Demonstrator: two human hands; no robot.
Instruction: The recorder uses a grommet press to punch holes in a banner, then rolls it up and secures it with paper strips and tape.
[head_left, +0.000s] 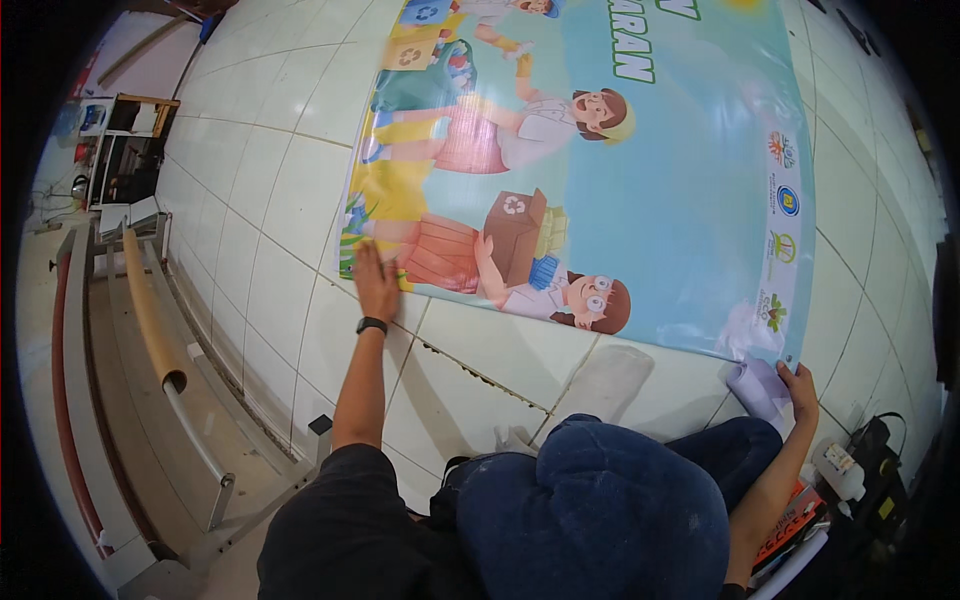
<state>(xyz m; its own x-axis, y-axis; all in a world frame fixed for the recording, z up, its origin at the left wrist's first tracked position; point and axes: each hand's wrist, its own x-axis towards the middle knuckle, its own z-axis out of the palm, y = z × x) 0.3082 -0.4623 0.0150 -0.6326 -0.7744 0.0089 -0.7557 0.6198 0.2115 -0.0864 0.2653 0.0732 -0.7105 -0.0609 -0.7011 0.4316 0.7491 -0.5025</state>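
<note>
A large glossy printed banner (660,210) with cartoon figures on a light blue ground lies spread over the floor in front of me. My left hand (376,285), with a dark band at its wrist, rests flat with its fingers stretched on the banner's near left corner. At the near right corner, my right hand (797,386) pinches the banner's edge between thumb and fingers. Beside that hand a pale, curled strip (757,389) bends up from the corner; whether it belongs to the banner I cannot tell.
White floor tiles (262,190) surround the banner, with a dark broken joint near me. A metal frame (85,400) carrying a brown cardboard tube (150,310) stands at left. On the right are a white bottle (838,470), a black bag (885,470) and an orange-red box (795,525).
</note>
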